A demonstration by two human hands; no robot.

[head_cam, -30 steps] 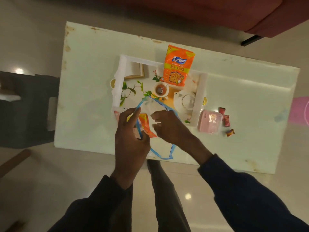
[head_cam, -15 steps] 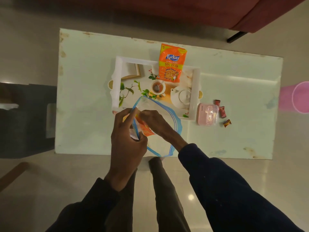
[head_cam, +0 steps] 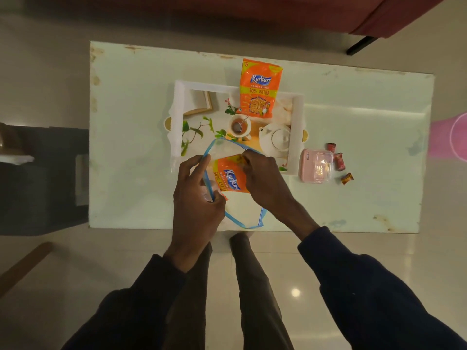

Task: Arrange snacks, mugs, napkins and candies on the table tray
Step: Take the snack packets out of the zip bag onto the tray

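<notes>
A white tray (head_cam: 178,102) with a printed tea picture lies on the table. One orange Kurkure packet (head_cam: 260,89) rests on the tray's far rim. A clear zip bag with blue edges (head_cam: 246,215) lies at the tray's near side. My left hand (head_cam: 195,195) pinches the bag's open mouth. My right hand (head_cam: 265,181) grips a second orange Kurkure packet (head_cam: 228,178), half out of the bag. A pink lidded box (head_cam: 316,166) and three wrapped candies (head_cam: 338,161) lie right of the tray.
The pale table (head_cam: 126,122) stands on a tiled floor. A red sofa (head_cam: 404,13) lies beyond it, a dark chair (head_cam: 38,173) to the left and a pink bucket (head_cam: 452,140) at the right edge. My legs are below the table's near edge.
My right hand reached into the zip bag and has drawn the second Kurkure packet partly out. My left hand keeps hold of the bag's mouth.
</notes>
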